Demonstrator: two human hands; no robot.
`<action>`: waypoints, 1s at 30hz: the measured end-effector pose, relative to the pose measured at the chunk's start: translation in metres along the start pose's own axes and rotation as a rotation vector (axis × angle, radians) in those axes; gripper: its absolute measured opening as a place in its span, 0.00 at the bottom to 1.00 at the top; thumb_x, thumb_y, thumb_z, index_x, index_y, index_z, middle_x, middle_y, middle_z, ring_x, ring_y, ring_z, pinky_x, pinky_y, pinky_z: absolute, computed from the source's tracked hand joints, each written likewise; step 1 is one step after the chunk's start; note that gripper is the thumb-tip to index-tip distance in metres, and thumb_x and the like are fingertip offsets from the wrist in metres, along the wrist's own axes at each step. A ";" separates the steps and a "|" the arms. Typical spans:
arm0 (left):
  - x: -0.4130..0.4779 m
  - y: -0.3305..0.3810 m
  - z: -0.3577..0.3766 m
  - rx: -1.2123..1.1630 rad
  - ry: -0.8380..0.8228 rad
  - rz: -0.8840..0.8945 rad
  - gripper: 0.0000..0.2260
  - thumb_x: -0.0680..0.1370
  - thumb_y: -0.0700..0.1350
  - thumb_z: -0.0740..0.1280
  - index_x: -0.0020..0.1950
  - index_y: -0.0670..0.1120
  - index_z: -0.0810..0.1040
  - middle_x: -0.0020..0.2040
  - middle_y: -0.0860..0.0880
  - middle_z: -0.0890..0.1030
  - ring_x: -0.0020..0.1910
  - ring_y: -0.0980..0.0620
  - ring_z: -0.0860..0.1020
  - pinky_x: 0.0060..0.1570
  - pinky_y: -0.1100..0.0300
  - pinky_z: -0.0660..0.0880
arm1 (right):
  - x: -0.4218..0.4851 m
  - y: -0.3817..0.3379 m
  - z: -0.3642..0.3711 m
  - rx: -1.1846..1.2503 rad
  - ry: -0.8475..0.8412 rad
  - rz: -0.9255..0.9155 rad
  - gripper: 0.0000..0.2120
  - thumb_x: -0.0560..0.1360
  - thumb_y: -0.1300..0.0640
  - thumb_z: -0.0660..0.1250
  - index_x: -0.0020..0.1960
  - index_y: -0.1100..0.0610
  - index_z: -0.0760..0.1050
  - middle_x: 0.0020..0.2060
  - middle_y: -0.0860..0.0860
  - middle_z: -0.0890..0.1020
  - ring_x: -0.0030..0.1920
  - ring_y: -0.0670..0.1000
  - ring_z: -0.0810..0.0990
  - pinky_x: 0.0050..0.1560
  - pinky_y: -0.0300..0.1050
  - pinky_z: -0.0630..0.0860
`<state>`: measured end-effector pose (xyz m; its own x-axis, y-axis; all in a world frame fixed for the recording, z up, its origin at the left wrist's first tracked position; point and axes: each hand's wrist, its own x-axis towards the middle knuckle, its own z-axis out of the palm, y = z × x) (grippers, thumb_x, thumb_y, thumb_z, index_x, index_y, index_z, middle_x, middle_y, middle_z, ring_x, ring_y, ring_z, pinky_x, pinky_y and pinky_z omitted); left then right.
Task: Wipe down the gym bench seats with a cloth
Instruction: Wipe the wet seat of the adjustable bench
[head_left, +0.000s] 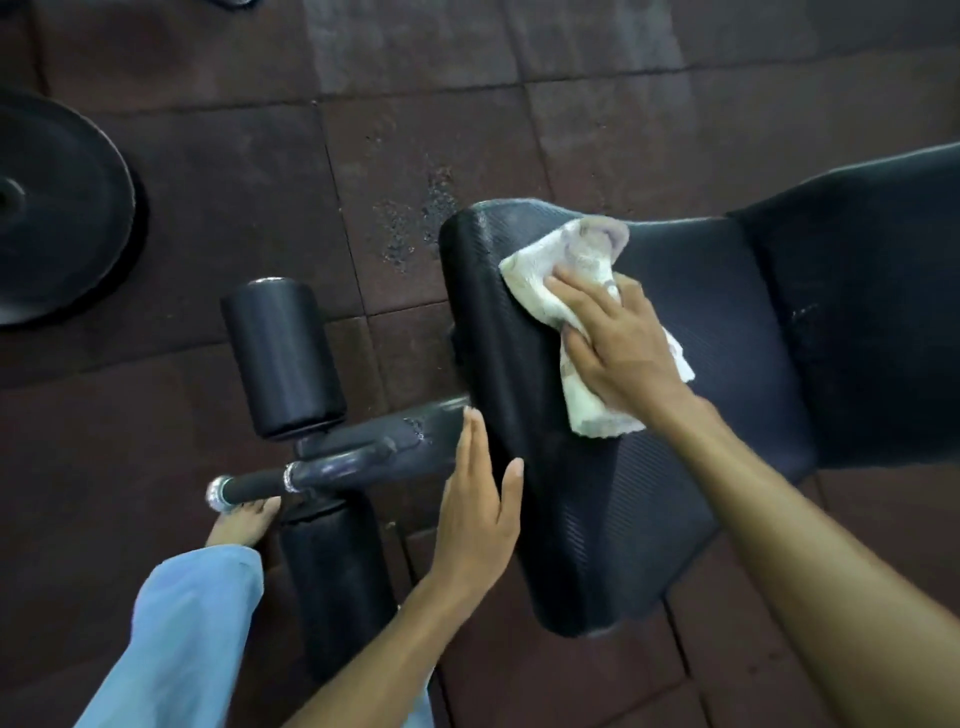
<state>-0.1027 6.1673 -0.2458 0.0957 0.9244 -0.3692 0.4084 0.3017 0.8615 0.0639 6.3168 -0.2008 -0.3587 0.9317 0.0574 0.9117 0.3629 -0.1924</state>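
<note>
A black padded bench seat (691, 415) fills the middle and right of the head view, and its backrest pad (872, 291) rises at the right. My right hand (618, 343) presses a crumpled pale patterned cloth (576, 265) flat onto the seat's far left part, fingers spread over it. My left hand (480, 514) rests flat against the seat's front edge, fingers straight and thumb on the pad, holding nothing.
Two black foam leg rollers (283, 358) (337, 587) on a dark metal bar (363, 457) stick out left of the seat. A black weight plate (57, 208) lies on the brown rubber floor tiles at the far left. My leg in light blue trousers (182, 634) and bare foot stand lower left.
</note>
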 end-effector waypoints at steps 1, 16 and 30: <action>-0.003 0.001 0.005 -0.019 0.038 -0.017 0.31 0.79 0.59 0.49 0.78 0.48 0.44 0.76 0.61 0.44 0.74 0.70 0.44 0.67 0.76 0.44 | 0.021 0.000 -0.001 -0.008 -0.011 0.041 0.23 0.77 0.53 0.56 0.70 0.54 0.71 0.69 0.49 0.73 0.52 0.65 0.73 0.56 0.57 0.71; -0.029 0.000 0.046 -0.108 0.193 -0.096 0.29 0.81 0.59 0.46 0.78 0.49 0.41 0.80 0.53 0.48 0.77 0.62 0.48 0.73 0.64 0.52 | 0.106 -0.037 0.003 -0.269 -0.330 -0.523 0.25 0.76 0.49 0.50 0.70 0.51 0.69 0.71 0.45 0.70 0.68 0.61 0.66 0.62 0.55 0.64; -0.047 0.006 -0.009 0.126 0.022 -0.113 0.26 0.79 0.54 0.52 0.72 0.41 0.66 0.70 0.44 0.71 0.69 0.48 0.69 0.68 0.52 0.67 | -0.020 -0.031 -0.011 -0.081 -0.143 0.099 0.24 0.74 0.57 0.56 0.70 0.57 0.69 0.70 0.52 0.72 0.56 0.68 0.72 0.58 0.57 0.67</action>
<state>-0.1130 6.1281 -0.2203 0.0236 0.8915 -0.4523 0.5264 0.3736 0.7638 0.0450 6.2866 -0.1854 -0.2856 0.9532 -0.0989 0.9552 0.2748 -0.1103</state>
